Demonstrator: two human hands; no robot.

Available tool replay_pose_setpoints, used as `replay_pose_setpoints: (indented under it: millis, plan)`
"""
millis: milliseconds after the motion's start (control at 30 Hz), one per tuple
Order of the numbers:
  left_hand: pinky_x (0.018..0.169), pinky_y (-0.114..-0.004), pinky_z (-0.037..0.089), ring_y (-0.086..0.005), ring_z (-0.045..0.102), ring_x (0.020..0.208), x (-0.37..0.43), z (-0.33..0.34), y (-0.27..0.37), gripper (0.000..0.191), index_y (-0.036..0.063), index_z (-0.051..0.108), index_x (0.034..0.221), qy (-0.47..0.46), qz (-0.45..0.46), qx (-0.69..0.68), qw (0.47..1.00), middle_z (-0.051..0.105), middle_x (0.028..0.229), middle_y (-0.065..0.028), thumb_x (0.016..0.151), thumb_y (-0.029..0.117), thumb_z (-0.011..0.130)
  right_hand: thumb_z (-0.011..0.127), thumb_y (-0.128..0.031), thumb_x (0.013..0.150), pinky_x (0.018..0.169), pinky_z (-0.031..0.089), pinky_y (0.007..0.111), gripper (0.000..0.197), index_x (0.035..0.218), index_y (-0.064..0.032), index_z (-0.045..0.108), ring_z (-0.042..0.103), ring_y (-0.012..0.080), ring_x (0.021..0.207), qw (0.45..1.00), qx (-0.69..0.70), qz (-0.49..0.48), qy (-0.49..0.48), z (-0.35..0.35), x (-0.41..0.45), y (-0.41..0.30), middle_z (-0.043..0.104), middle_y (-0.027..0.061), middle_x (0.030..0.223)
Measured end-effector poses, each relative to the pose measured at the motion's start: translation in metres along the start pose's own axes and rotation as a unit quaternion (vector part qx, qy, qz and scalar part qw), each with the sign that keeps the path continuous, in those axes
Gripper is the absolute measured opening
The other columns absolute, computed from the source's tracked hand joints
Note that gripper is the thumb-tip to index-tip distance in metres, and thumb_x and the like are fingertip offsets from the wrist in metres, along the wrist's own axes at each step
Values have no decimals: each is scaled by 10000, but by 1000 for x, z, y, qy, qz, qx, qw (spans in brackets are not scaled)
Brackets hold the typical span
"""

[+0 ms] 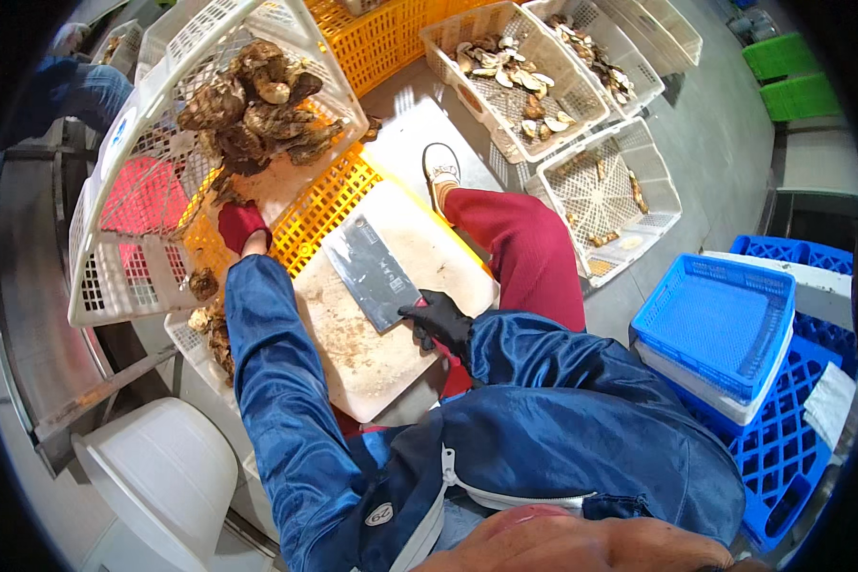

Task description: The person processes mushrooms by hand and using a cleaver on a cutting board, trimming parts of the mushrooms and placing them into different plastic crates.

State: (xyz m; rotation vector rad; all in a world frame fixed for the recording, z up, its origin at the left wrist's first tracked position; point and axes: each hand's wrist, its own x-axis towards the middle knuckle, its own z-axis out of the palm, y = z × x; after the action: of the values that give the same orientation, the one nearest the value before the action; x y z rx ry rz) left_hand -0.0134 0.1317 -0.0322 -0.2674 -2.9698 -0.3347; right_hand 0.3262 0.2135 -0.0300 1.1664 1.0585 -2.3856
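Observation:
My right hand (441,322), in a black glove, grips the red handle of a broad cleaver (373,268). The blade lies flat over a stained white cutting board (343,350). My left hand (243,225), in a dark red glove, reaches past the board's far left side beneath a clump of dark oysters or similar shellfish (257,114). Whether its fingers hold a piece cannot be told. That clump rests in a tilted white plastic crate (89,214). A yellow crate (325,207) stands under the board. One loose shell piece (203,284) is near the tilted crate's lower side.
White crates (482,132) with opened shells stand beyond my knee, beside another holding a few scraps (600,207). Blue trays (715,322) are stacked at right on blue pallets (779,429). A white tub (161,479) stands lower left; a person's sleeve (100,89) shows upper left.

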Motion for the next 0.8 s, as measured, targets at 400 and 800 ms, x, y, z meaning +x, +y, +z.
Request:
replay_pose_setpoints:
  millis: [400, 800]
  plan:
    - [715, -264, 445, -160, 574, 788, -193, -79, -10, 320, -17, 591, 994, -189, 35, -317, 929, 628, 865, -100, 762, 202, 622, 590, -122, 771, 316, 331, 262, 199, 936, -23, 542, 420, 125, 353, 998, 20, -63, 7, -9, -11, -8, 469, 46, 518]
    - [828, -380, 414, -325, 528, 925, -299, -37, -75, 518, -10, 564, 1027, -36, 22, -285, 958, 579, 953, -178, 575, 171, 737, 608, -162, 782, 533, 443, 317, 252, 1017, -81, 565, 586, 197, 616, 830, -464, -308, 9, -32, -85, -13, 571, 100, 662]
